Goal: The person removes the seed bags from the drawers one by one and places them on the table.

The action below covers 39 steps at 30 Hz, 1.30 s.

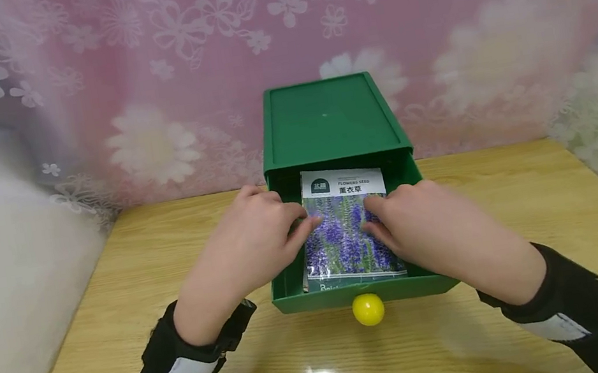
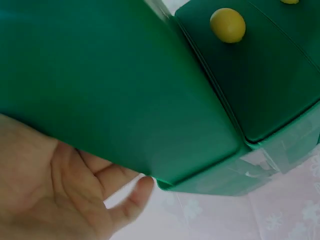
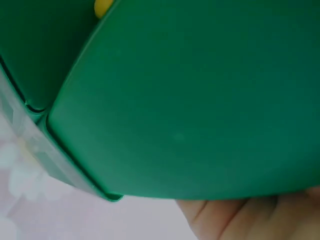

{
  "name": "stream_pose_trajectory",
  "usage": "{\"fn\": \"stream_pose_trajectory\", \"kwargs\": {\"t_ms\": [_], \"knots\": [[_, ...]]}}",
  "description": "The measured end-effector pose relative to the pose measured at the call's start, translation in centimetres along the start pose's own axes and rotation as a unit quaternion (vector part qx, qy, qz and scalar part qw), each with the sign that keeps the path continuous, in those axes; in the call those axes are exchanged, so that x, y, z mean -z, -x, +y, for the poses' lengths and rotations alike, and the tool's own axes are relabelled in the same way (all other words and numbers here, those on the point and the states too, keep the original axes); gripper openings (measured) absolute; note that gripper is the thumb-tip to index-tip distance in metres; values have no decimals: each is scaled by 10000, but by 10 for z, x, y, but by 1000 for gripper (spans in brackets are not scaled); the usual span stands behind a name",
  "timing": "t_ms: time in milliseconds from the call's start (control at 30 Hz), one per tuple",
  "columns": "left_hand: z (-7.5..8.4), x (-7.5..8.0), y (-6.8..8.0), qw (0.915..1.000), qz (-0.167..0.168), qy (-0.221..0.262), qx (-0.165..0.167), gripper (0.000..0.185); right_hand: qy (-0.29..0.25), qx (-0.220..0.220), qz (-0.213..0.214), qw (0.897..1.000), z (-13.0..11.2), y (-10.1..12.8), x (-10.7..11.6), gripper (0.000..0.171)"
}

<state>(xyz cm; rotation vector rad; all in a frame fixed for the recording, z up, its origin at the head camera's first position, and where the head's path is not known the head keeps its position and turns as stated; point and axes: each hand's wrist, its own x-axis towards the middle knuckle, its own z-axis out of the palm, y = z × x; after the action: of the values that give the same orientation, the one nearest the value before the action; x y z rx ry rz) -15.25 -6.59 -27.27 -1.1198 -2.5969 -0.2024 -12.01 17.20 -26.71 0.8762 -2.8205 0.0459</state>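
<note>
A seed packet (image 1: pixel 348 227) with purple flowers on its front lies in the pulled-out drawer (image 1: pixel 316 300) of a green cabinet (image 1: pixel 326 118). My left hand (image 1: pixel 251 239) reaches over the drawer's left rim, its thumb and forefinger tips at the packet's left side. From the right, my right hand (image 1: pixel 432 221) has thumb and forefinger over the packet's face, a gap between them. In the left wrist view, the left thumb (image 2: pixel 132 200) stands apart from the other fingers, which pass behind a green panel. Most of the right fingers hide behind the green plastic in the right wrist view.
A round yellow knob (image 1: pixel 368 309) sticks out from the drawer front. Below the pulled-out drawer, another drawer front (image 2: pixel 270 85) carries its own yellow knob (image 2: pixel 228 25). The cabinet stands on a wood-grain table (image 1: pixel 166 232) before a pink flowered curtain (image 1: pixel 202 85).
</note>
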Motion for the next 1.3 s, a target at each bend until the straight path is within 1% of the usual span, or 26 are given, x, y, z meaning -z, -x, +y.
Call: {"fn": "stream_pose_trajectory", "kwargs": {"t_ms": [67,167,367,467,567,733,867,967,1067,1200,1300], "knots": [[2,3,0,9998,-87,-148,37,28,-39,-102,-25,9999,-1,-2,-1,29],[4,4,0,9998,-70,-162,77,25,-96,-201,39,9997,-3,-3,-1,31],[5,0,0,9994,315,-118,48,24,147,-248,290,9992,-4,0,0,28],[6,1,-1,9990,405,-175,41,25,160,-263,308,9991,-5,1,2,29],[7,1,-1,9990,406,-198,48,24,67,-249,250,9994,-5,2,3,27],[5,1,0,9989,457,-67,67,20,-257,-225,263,9991,-4,1,3,16],[5,1,0,9980,561,213,174,17,-566,-257,153,9979,-4,1,2,16],[6,1,0,9974,624,256,263,16,-679,-238,97,9974,-4,1,1,17],[8,3,0,9974,661,33,293,19,-725,-209,118,9971,-3,2,0,13],[13,6,-1,9966,658,-404,295,27,-758,-196,109,9969,-4,2,0,13],[16,7,-1,9952,702,-619,287,30,-746,-174,112,9970,-4,1,0,14]]}}
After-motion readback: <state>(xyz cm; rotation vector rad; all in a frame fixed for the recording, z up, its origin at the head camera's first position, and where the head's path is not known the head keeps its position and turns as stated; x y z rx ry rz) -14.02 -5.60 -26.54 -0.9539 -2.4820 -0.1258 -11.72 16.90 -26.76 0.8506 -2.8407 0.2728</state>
